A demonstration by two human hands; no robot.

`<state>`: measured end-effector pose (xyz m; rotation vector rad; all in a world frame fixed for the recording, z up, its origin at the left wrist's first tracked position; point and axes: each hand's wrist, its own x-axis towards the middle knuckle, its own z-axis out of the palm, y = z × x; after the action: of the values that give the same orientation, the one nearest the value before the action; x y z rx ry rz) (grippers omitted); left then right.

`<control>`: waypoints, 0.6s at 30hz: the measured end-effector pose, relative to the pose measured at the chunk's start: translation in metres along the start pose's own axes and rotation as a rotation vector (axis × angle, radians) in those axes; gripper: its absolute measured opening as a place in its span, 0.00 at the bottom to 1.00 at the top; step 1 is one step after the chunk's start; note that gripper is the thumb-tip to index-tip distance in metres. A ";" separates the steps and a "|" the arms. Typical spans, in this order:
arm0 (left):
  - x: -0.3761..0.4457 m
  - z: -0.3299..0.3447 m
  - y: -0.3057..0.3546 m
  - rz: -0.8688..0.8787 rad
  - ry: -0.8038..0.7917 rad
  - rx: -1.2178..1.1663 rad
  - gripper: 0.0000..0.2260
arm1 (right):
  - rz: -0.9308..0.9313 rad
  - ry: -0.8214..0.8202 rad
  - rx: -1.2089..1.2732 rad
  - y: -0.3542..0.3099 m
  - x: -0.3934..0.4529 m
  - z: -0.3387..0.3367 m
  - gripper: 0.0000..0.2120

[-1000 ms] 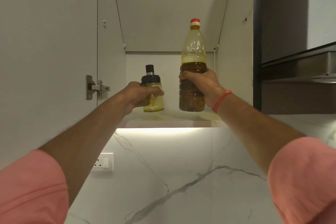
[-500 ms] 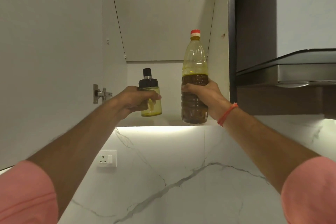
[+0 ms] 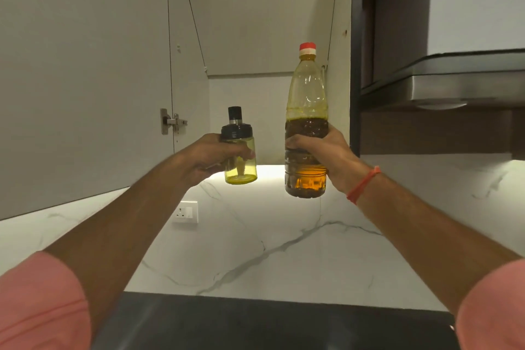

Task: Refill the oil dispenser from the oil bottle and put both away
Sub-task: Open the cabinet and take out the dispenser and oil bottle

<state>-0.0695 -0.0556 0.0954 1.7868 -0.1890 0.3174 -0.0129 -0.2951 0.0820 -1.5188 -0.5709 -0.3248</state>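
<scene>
My left hand [image 3: 211, 158] grips a small yellow-green oil dispenser [image 3: 241, 163] with a black pump top, held upright in the air. A tall plastic oil bottle [image 3: 306, 111] with a red cap is held upright by my right hand [image 3: 326, 155], which wraps round its middle; dark amber oil fills its lower half. Both hang in front of the open wall cabinet [image 3: 264, 25], their bases below the level of its bottom shelf edge. My fingers hide part of each container.
The cabinet door [image 3: 82, 74] stands open at the left with a metal hinge [image 3: 172, 121]. A dark range hood [image 3: 443, 79] juts out at the right. Below are a marble backsplash with a wall socket [image 3: 186, 212] and a dark countertop [image 3: 255, 324].
Both hands have come down and back from the cabinet shelf, with the dispenser and the bottle still in them. The view has tilted down, so the countertop shows.
</scene>
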 end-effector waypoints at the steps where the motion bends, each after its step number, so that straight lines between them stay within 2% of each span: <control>1: -0.002 0.000 -0.005 -0.003 0.000 0.001 0.12 | -0.004 -0.004 -0.004 0.005 -0.005 0.000 0.26; 3: -0.006 0.001 -0.015 -0.013 -0.007 0.013 0.13 | -0.009 -0.015 -0.005 0.014 -0.012 0.000 0.22; 6: -0.009 0.001 -0.034 -0.031 -0.040 0.026 0.15 | 0.008 -0.033 -0.026 0.034 -0.021 0.001 0.25; 11: -0.013 0.007 -0.076 -0.061 -0.038 -0.018 0.27 | 0.040 -0.071 -0.039 0.070 -0.038 0.006 0.24; 16: -0.028 0.016 -0.114 -0.112 -0.023 0.004 0.21 | 0.061 -0.106 -0.030 0.105 -0.065 0.012 0.23; 18: -0.034 0.020 -0.130 -0.125 -0.016 0.026 0.22 | 0.077 -0.113 -0.041 0.121 -0.076 0.014 0.24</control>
<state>-0.0608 -0.0457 -0.0403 1.8187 -0.0844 0.2173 -0.0125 -0.2866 -0.0613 -1.6018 -0.5959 -0.1929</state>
